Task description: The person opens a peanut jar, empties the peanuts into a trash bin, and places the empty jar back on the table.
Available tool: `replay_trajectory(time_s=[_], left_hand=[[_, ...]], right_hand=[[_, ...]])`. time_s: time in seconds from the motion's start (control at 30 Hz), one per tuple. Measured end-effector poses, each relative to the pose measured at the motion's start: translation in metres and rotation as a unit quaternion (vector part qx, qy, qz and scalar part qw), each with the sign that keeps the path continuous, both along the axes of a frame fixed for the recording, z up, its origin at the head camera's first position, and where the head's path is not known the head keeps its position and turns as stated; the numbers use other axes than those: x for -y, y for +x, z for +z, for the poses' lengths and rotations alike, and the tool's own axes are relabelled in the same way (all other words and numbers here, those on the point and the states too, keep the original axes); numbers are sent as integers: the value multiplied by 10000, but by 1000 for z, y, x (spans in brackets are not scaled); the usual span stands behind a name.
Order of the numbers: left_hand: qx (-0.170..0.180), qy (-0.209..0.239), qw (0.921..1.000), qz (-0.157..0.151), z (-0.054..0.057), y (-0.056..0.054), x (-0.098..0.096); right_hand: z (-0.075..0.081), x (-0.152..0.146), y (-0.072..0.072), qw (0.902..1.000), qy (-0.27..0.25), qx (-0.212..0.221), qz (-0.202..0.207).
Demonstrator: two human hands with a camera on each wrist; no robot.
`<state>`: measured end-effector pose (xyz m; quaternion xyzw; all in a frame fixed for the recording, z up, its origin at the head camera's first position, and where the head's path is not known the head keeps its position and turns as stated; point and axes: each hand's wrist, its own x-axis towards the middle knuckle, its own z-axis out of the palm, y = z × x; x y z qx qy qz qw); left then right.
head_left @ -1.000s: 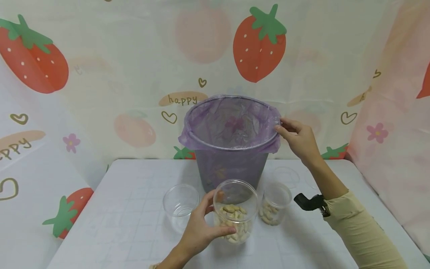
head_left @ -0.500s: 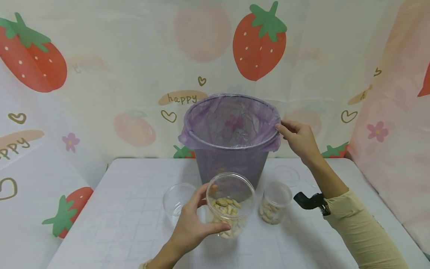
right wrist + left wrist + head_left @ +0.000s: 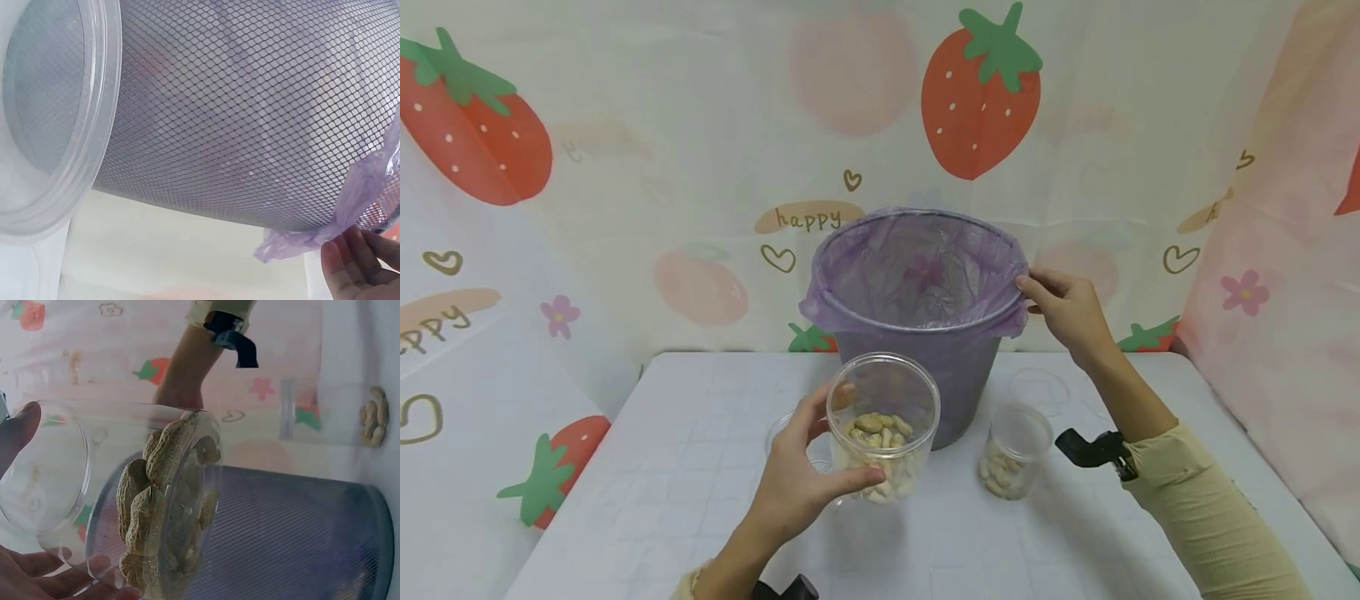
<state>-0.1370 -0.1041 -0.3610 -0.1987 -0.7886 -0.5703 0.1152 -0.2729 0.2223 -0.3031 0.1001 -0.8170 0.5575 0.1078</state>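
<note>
My left hand [image 3: 786,487] grips a clear round plastic jar [image 3: 886,400], thumb at its near side. The jar is lidless, raised in front of the bin, its mouth tilted toward me. Peanuts in their shells [image 3: 153,481] lie at its bottom, seen close up in the left wrist view. Behind it stands a mesh wastebasket [image 3: 966,375], lined with a thin purple bin bag [image 3: 829,312] folded over the rim. My right hand [image 3: 1067,317] pinches the rim and bag at the right; in the right wrist view its fingertips [image 3: 350,240] hold the bag's edge.
A second clear jar [image 3: 1015,454] with peanuts stands right of the bin. Another clear container [image 3: 778,429] is partly hidden behind my left hand. A transparent lid [image 3: 1039,392] lies on the white table [image 3: 685,467] near the back. A strawberry-print curtain [image 3: 715,125] hangs behind.
My left hand has lifted the jar and moved it to the left, now overlapping the container there. The right hand stays on the bin's rim.
</note>
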Motion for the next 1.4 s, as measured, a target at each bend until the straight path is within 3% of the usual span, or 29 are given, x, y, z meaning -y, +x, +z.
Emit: replay_trajectory(time_s=[0.3,0.53,0.8,1.07,1.23,1.4], left_hand=[[30,-108,9998,179,14,-6,11],[-244,-124,9993,247,24,-15,22],[46,-95,9983,574,34,-25,34],[109,-108,9966,814,45,-36,46],[112,-135,9944,1042,51,-46,57],[76,-263,9922,1216,58,-64,72]], right_hand=[[-1,0,0,9991,-362,-19,211],[-1,2,0,9988,-449,6,203],[-1,2,0,9991,-383,61,154],[-1,3,0,9990,-420,23,176],[-2,2,-1,9989,-432,5,190],[-2,1,-1,9987,-472,29,186]])
